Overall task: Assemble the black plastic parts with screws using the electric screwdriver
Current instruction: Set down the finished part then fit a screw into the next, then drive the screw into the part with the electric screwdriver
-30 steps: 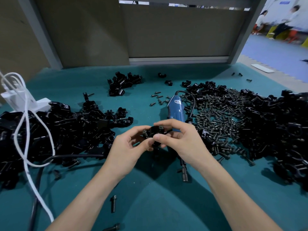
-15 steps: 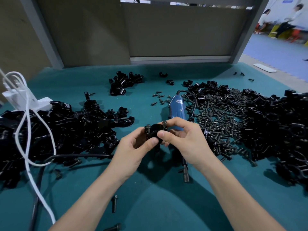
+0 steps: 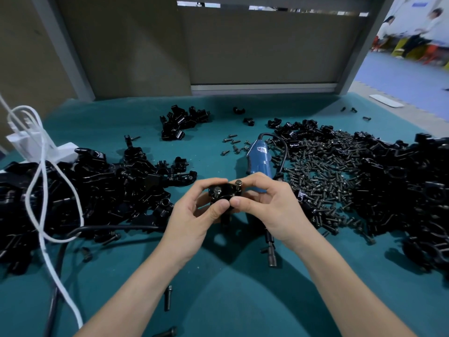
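Both hands hold one black plastic part (image 3: 224,193) above the green table, near the middle of the view. Two screws stand in its top, one at each end. My left hand (image 3: 192,215) grips the part from the left, thumb on its front. My right hand (image 3: 269,207) pinches it from the right, thumb beside the left thumb and fingers over the right screw. The blue electric screwdriver (image 3: 258,161) lies on the table just behind the hands; its black bit end (image 3: 271,251) pokes out below my right wrist. A heap of loose screws (image 3: 320,181) spreads to the right.
A big pile of black parts (image 3: 80,190) lies on the left, another (image 3: 413,195) on the right, a small cluster (image 3: 181,122) at the back. White cables (image 3: 43,190) and a white power strip (image 3: 48,149) sit far left. Single screws (image 3: 167,297) lie near the front edge.
Both hands have lifted the black part a little and turned it, so its two screws now stand up more plainly. The screwdriver has not moved.
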Tool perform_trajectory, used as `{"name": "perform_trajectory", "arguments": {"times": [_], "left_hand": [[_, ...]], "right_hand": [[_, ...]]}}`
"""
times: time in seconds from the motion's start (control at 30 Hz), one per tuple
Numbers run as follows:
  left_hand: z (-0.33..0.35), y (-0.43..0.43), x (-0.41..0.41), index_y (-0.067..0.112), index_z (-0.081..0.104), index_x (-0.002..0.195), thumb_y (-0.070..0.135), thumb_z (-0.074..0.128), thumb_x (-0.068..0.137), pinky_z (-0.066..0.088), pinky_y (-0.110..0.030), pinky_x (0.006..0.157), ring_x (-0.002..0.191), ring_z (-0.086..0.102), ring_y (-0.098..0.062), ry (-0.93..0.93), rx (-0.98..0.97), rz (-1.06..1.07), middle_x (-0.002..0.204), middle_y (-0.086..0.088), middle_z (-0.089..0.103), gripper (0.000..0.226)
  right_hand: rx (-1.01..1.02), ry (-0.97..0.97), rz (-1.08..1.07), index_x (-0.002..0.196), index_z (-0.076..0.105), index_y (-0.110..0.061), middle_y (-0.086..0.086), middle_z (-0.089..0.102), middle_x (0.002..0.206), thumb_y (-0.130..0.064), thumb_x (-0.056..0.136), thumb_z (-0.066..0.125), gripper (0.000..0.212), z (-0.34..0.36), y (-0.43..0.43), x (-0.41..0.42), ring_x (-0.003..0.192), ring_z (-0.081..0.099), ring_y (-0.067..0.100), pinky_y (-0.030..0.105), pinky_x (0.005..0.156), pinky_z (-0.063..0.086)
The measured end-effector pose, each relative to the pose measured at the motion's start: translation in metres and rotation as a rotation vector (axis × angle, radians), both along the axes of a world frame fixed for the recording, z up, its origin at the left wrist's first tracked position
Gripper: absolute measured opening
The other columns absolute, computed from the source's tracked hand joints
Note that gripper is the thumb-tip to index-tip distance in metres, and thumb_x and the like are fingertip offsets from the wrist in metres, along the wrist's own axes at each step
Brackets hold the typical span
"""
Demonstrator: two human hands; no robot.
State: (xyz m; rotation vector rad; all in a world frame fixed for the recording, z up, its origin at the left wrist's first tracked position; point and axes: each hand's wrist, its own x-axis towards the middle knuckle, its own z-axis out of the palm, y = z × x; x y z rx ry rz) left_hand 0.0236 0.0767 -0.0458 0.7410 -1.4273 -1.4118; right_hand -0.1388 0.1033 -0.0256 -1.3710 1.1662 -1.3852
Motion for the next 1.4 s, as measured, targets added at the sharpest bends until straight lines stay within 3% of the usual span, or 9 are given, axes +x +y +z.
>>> {"name": "perform_trajectory", "arguments": {"times": [0.23, 0.37, 0.47, 0.6, 0.83, 0.93, 1.1, 1.23, 1.4], "left_hand": [[-0.01, -0.002, -0.005, 0.021, 0.065, 0.095, 0.001, 0.072, 0.077, 0.053, -0.016, 0.073, 0.078, 0.067, -0.004, -0.102, 0.02, 0.033, 0.084, 0.008, 0.074, 0.027], [-0.013, -0.002, -0.004, 0.026, 0.065, 0.091, 0.004, 0.074, 0.079, 0.055, -0.022, 0.074, 0.076, 0.067, -0.007, -0.213, 0.001, 0.025, 0.085, 0.007, 0.075, 0.027], [-0.013, -0.004, -0.003, 0.025, 0.064, 0.094, 0.007, 0.072, 0.082, 0.055, -0.025, 0.076, 0.076, 0.068, -0.008, -0.229, 0.01, 0.016, 0.085, 0.006, 0.075, 0.024], [-0.014, -0.002, -0.003, 0.031, 0.063, 0.092, 0.009, 0.073, 0.082, 0.054, -0.021, 0.074, 0.078, 0.068, -0.006, -0.257, -0.022, 0.019, 0.087, 0.007, 0.074, 0.026], [-0.011, -0.006, 0.0, 0.024, 0.064, 0.096, 0.001, 0.068, 0.084, 0.051, -0.014, 0.071, 0.082, 0.068, -0.005, -0.191, -0.008, 0.006, 0.09, 0.01, 0.074, 0.026], [-0.011, -0.009, 0.001, 0.021, 0.065, 0.097, -0.002, 0.067, 0.084, 0.052, -0.017, 0.074, 0.081, 0.067, -0.01, -0.193, 0.018, 0.027, 0.088, 0.008, 0.075, 0.027], [-0.014, -0.01, 0.004, 0.032, 0.066, 0.095, 0.008, 0.073, 0.081, 0.055, -0.028, 0.08, 0.086, 0.069, -0.008, -0.329, -0.06, 0.156, 0.088, 0.012, 0.075, 0.028], [-0.011, -0.012, 0.008, 0.033, 0.066, 0.095, 0.016, 0.076, 0.08, 0.052, -0.021, 0.073, 0.079, 0.068, -0.004, -0.427, -0.109, 0.255, 0.082, 0.019, 0.073, 0.025], [-0.005, -0.005, 0.005, 0.045, 0.056, 0.083, 0.024, 0.074, 0.082, 0.043, -0.008, 0.056, 0.068, 0.059, 0.009, -0.525, -0.161, 0.333, 0.073, 0.021, 0.068, 0.028]], "right_hand": [[0.114, 0.316, 0.026, 0.1, 0.072, -0.021, -0.001, 0.07, 0.096, 0.003, 0.08, 0.071, 0.031, 0.014, 0.002, -0.025, 0.073, 0.067, 0.01, 0.019, 0.079, 0.053], [0.199, 0.39, -0.381, 0.101, 0.068, -0.017, 0.001, 0.071, 0.089, -0.021, 0.087, 0.063, 0.015, 0.023, -0.01, -0.047, 0.075, 0.068, 0.014, 0.027, 0.075, 0.057], [0.405, 0.764, -0.435, 0.123, 0.05, -0.015, -0.001, 0.06, 0.104, -0.05, 0.079, 0.071, 0.06, 0.019, -0.038, -0.04, 0.082, 0.055, 0.015, 0.025, 0.063, 0.043], [0.592, 0.854, -0.329, 0.126, 0.04, -0.009, 0.004, 0.049, 0.101, -0.035, 0.073, 0.082, 0.072, 0.022, -0.067, -0.034, 0.081, 0.053, 0.021, 0.031, 0.064, 0.045], [0.478, -0.132, -0.302, 0.114, 0.054, -0.001, 0.012, 0.064, 0.086, -0.03, 0.078, 0.071, 0.049, 0.036, -0.066, -0.055, 0.049, 0.061, 0.016, 0.021, 0.044, 0.048], [0.199, -0.491, -0.205, 0.127, 0.054, -0.006, 0.01, 0.066, 0.104, -0.04, 0.086, 0.068, 0.055, 0.044, -0.062, -0.061, 0.068, 0.065, 0.016, 0.024, 0.06, 0.055], [0.074, -1.153, -0.122, 0.098, 0.052, -0.004, 0.013, 0.06, 0.087, -0.038, 0.096, 0.052, 0.034, 0.073, -0.07, -0.033, 0.063, 0.063, 0.019, 0.026, 0.053, 0.057], [0.045, -1.307, -0.145, 0.108, 0.049, -0.005, 0.017, 0.058, 0.1, -0.025, 0.087, 0.066, 0.034, 0.081, -0.075, -0.03, 0.062, 0.067, 0.028, 0.027, 0.046, 0.054], [-0.02, -1.1, -0.24, 0.103, 0.06, -0.01, -0.001, 0.065, 0.09, -0.015, 0.091, 0.06, 0.014, 0.069, -0.076, -0.033, 0.06, 0.061, 0.011, 0.021, 0.055, 0.05]]}}
